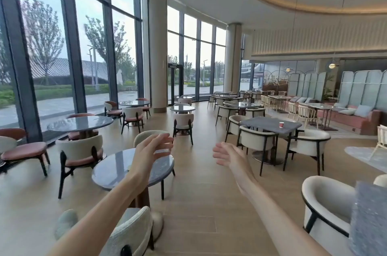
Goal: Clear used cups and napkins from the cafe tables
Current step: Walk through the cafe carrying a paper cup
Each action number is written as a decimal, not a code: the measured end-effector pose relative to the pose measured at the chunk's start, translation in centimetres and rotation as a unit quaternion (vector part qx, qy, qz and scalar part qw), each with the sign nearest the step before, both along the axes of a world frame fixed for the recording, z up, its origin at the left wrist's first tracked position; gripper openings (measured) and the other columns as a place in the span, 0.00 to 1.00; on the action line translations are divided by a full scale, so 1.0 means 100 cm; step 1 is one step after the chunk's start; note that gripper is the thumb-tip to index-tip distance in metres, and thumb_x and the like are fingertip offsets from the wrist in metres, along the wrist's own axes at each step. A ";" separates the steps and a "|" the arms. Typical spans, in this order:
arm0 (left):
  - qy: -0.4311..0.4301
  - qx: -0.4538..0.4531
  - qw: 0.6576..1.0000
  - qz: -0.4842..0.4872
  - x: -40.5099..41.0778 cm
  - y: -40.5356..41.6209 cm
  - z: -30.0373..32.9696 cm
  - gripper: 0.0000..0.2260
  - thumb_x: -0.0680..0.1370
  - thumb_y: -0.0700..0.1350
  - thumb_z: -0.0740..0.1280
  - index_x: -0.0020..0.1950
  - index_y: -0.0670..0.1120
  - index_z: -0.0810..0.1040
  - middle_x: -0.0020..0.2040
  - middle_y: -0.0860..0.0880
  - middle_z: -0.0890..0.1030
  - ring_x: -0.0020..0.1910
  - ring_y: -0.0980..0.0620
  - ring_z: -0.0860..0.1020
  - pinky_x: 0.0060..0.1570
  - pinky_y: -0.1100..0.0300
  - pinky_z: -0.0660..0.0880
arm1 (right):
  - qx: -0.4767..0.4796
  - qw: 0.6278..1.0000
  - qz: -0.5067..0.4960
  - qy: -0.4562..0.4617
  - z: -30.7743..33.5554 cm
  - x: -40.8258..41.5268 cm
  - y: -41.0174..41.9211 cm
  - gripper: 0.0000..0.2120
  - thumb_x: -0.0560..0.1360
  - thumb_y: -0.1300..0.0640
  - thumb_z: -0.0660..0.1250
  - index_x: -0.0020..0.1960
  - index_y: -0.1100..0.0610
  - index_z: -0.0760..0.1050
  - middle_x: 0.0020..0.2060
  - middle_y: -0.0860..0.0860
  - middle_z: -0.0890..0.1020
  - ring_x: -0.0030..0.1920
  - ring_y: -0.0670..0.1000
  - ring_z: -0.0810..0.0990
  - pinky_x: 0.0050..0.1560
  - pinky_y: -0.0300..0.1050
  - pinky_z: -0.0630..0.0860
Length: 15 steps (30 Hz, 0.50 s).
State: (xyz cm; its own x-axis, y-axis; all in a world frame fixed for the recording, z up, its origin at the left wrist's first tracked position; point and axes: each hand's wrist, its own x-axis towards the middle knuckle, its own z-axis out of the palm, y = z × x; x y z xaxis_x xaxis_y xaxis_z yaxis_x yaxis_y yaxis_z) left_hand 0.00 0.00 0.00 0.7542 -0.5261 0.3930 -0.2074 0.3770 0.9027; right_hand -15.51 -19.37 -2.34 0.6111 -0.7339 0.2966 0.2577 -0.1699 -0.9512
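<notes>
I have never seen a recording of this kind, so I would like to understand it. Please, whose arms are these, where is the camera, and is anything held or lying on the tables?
There is no machine here. The two bare arms belong to a person who wears a wide-angle camera on the head, so the single picture shows what that person sees, looking forward and a little down into a cafe.

The left hand and the right hand are both raised in front of the body with fingers relaxed. Neither has a grip on anything; they are empty.

Ahead and to the right stands a dark square table with chairs around it. On it stands one small red cup, upright, the only used item I can see. The round table just below the left hand looks bare. No napkins are visible; the far tables are too small to judge.
</notes>
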 end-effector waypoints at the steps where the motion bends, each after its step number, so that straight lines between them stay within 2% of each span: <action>1: 0.001 0.004 1.000 0.006 0.004 -0.009 0.000 0.12 0.84 0.46 0.64 0.58 0.42 0.84 0.52 0.43 0.87 0.53 0.46 0.85 0.56 0.51 0.81 | 0.001 1.000 0.004 0.004 -0.001 0.006 -0.009 0.10 0.82 0.52 0.65 0.51 0.55 0.84 0.49 0.52 0.88 0.52 0.52 0.87 0.53 0.47 0.80; 5: 0.020 0.013 1.000 0.016 0.039 -0.048 -0.014 0.11 0.84 0.45 0.64 0.56 0.43 0.84 0.51 0.44 0.88 0.52 0.45 0.86 0.52 0.52 0.80 | 0.017 1.000 0.012 0.023 -0.016 0.041 -0.049 0.10 0.83 0.55 0.64 0.54 0.56 0.83 0.50 0.53 0.88 0.53 0.53 0.86 0.53 0.47 0.80; 8: 0.018 0.026 0.999 0.025 0.073 -0.074 -0.030 0.11 0.84 0.46 0.65 0.57 0.43 0.84 0.52 0.45 0.88 0.52 0.46 0.86 0.53 0.52 0.80 | 0.025 0.999 0.013 0.039 -0.030 0.075 -0.077 0.09 0.83 0.57 0.64 0.57 0.58 0.81 0.51 0.54 0.87 0.54 0.55 0.86 0.58 0.51 0.81; 15: 0.031 0.050 0.997 0.055 0.179 -0.136 -0.066 0.10 0.83 0.46 0.66 0.56 0.43 0.85 0.50 0.46 0.88 0.51 0.47 0.86 0.53 0.51 0.81 | 0.020 0.997 0.033 0.072 -0.049 0.186 -0.137 0.07 0.82 0.58 0.65 0.55 0.57 0.81 0.52 0.56 0.87 0.54 0.55 0.86 0.61 0.54 0.80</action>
